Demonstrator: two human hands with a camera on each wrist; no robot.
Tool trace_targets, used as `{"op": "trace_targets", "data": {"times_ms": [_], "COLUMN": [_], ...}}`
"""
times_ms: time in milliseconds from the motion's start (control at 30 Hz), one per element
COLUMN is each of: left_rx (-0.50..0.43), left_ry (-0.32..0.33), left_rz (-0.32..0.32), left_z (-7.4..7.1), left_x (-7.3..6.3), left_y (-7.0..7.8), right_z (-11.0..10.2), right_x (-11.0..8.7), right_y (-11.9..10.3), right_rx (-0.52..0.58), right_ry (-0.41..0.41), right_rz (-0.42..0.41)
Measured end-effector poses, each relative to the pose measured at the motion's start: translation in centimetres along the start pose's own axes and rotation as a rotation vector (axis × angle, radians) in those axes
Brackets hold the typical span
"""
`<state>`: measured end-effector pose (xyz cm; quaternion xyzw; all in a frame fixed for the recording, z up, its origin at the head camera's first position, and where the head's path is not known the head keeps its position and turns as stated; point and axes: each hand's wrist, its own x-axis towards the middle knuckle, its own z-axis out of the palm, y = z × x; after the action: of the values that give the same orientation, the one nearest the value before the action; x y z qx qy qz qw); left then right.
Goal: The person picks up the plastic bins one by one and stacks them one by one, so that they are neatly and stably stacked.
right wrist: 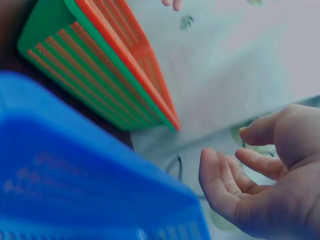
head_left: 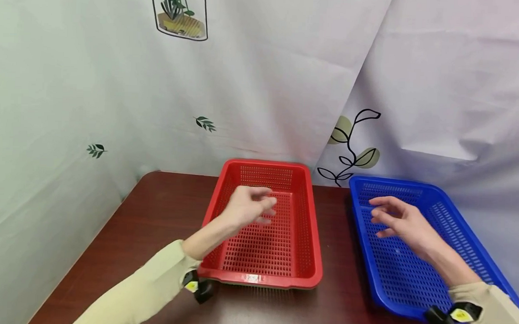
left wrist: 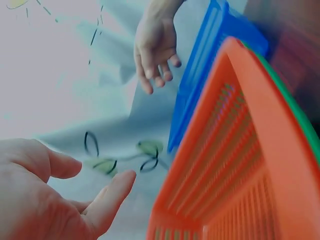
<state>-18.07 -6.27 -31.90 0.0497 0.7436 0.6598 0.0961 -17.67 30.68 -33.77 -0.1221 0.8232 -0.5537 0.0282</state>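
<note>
While the left hand hovers over the red basket, the right hand hangs over the blue basket to the red one's right; both are relaxed, empty, seemingly reaching; gripping would need lowering.

On my feed, the red basket carries a label on its near rim, too small for me to read. The left hand is blurred and hides part of that basket's floor. In the head view, the red basket covers most of the green basket around it. Right of it, the right hand and forearm mask some of the blue basket. Above it, the top edge cuts off the printed jar.
</note>
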Motion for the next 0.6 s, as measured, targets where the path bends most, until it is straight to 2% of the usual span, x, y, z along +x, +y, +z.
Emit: {"op": "trace_targets", "data": {"times_ms": [100,167,400,600], "left_rx": [-0.029,-0.01,0.046,0.004], "left_ry": [-0.02,-0.017,-0.016,-0.014], "left_rz": [-0.038,-0.043,-0.01,-0.076], "left_z": [2.5,4.1,9.3,12.8], "left_x": [1.1,1.7,3.0,3.5], "left_y": [0.6,0.8,0.7,0.5], "right_z": [-2.0,-3.1,-6.5,-8.7], "right_x": [-0.8,-1.3,-3.2,-4.2], "right_y": [0.4,0.8,1.5,2.1], "right_rx": [-0.017,-0.034,-0.092,-0.169], "right_ry": [0.021,0.03,0.095,0.171], "right_rz": [-0.01,-0.005,0.048,0.09]}}
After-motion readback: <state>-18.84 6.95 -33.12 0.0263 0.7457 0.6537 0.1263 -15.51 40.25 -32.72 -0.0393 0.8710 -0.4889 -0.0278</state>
